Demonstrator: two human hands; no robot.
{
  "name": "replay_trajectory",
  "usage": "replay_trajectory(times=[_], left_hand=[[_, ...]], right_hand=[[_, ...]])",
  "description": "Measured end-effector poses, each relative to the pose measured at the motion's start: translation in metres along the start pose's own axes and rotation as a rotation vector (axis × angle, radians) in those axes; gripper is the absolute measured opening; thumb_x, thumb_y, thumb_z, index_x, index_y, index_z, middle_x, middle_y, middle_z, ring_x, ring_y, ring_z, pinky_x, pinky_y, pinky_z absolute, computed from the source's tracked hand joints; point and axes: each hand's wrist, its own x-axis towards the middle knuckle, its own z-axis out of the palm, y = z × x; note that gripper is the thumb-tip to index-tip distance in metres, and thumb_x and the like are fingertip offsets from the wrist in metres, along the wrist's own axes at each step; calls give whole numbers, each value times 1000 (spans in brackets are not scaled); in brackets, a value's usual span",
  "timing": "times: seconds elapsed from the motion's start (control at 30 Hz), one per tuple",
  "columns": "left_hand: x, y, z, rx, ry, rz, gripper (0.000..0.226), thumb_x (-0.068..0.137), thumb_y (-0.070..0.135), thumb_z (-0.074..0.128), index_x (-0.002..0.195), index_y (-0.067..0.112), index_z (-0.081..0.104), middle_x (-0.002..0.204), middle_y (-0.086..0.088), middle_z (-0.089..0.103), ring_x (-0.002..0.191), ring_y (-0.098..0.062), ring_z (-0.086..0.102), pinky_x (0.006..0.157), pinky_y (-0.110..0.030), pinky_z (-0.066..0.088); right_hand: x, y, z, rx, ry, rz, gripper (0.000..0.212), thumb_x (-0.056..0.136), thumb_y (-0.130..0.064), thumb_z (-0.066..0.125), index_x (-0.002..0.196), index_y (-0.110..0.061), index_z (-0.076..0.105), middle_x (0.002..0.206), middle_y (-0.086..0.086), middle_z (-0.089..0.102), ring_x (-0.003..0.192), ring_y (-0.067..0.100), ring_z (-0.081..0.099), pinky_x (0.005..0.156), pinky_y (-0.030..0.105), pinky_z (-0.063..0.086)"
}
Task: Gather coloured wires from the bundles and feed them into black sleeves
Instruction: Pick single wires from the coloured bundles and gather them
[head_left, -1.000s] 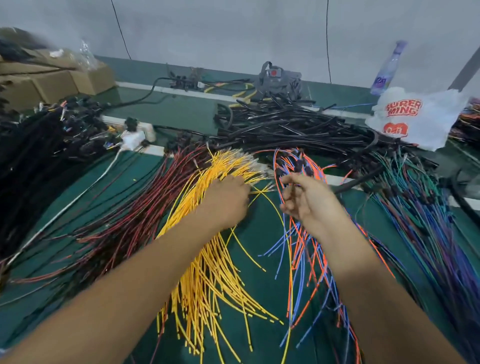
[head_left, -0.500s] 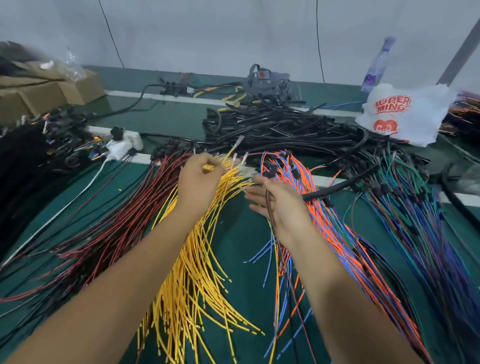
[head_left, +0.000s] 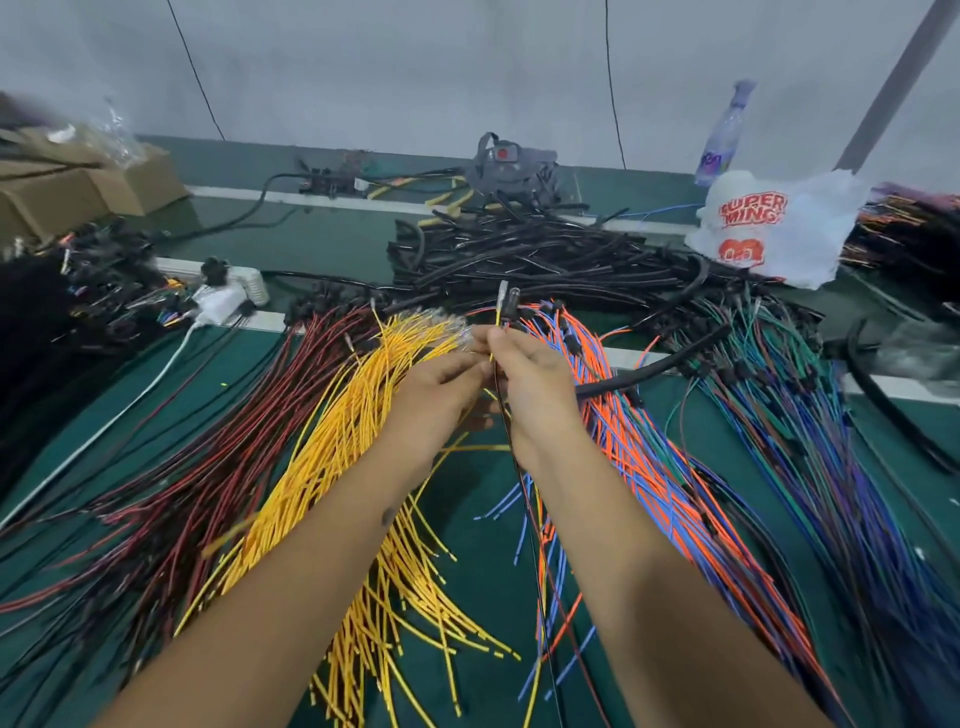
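So your right hand (head_left: 530, 384) pinches a few wires (head_left: 502, 306) upright above the yellow bundle (head_left: 332, 447); your left hand (head_left: 441, 387) curls beside them, touching, grip unclear. Black sleeves (head_left: 545, 260) piled behind.

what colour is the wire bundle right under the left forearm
Yellow: the wire bundle fans out beneath the left forearm, clearest in the head view.

A white plastic bag (head_left: 779, 228) with red lettering is sitting at my two o'clock on the green table (head_left: 322, 244), a clear bottle (head_left: 724, 135) standing just behind it. Cardboard boxes (head_left: 78, 187) are lying at ten o'clock, and a white power strip (head_left: 244, 286) is lying nearer me.
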Motion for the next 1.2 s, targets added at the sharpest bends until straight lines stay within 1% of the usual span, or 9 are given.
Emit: replay_trajectory(times=[0.27,0.37,0.5,0.6,0.7,0.77,0.87,1.0,1.2], left_hand=[[-2,3,-44,499,-481,-321,41,103,35,37,97,8,68,54,-5,59,51,-18,59,55,-23,51],[9,5,-61,841,-397,-285,40,102,36,39,99,8,68,56,-5,58,49,-17,55,50,-20,43],[20,7,-69,1514,2,3,28,98,35,44,102,19,67,104,-7,65,95,-28,60,72,-32,44],[18,19,-42,1119,179,195,28,99,27,41,106,20,68,112,0,63,104,-23,57,84,-30,43],[9,43,11,216,-71,29,27,101,23,38,103,20,66,98,-1,68,94,-15,63,71,-14,44],[-2,51,41,-58,-226,-79,30,102,18,34,94,17,62,82,-7,67,72,-19,65,65,-22,50],[-8,48,62,-124,-233,-111,27,103,19,35,87,15,56,76,-8,58,60,-19,57,60,-31,52],[-7,32,65,-260,-201,-188,30,103,18,33,76,18,43,63,2,45,42,-6,43,40,-17,41],[-6,-22,59,46,81,-153,33,102,17,29,71,18,39,55,4,31,38,-7,25,39,-19,21]], right_hand=[[22,-39,-44,225,292,-59,27,100,-9,41,78,-10,57,44,-6,48,29,5,38,36,16,30],[27,-59,-71,416,390,-11,32,104,-15,37,77,-11,52,41,-6,40,25,4,25,36,18,29],[25,-83,-92,588,325,-6,36,106,-18,31,75,-11,48,35,-7,36,25,4,20,33,15,29],[23,-85,-80,442,218,15,32,104,-17,36,76,-9,50,40,-6,43,29,3,29,37,14,34],[20,-70,-51,182,110,-36,26,101,-13,44,81,-9,59,66,1,63,52,8,57,50,17,47],[20,-60,-40,-7,72,-99,23,97,-13,52,80,-14,66,80,1,65,65,9,58,54,20,47],[22,-52,-36,-189,66,-197,22,92,-11,59,76,-19,72,82,-4,70,74,5,60,77,30,49],[22,-43,-45,-291,26,-147,27,96,-25,55,79,-21,75,75,-7,72,56,6,57,54,21,46],[16,-20,-92,-1324,171,-41,38,92,-47,43,80,-17,63,80,5,63,90,31,62,67,32,40]])
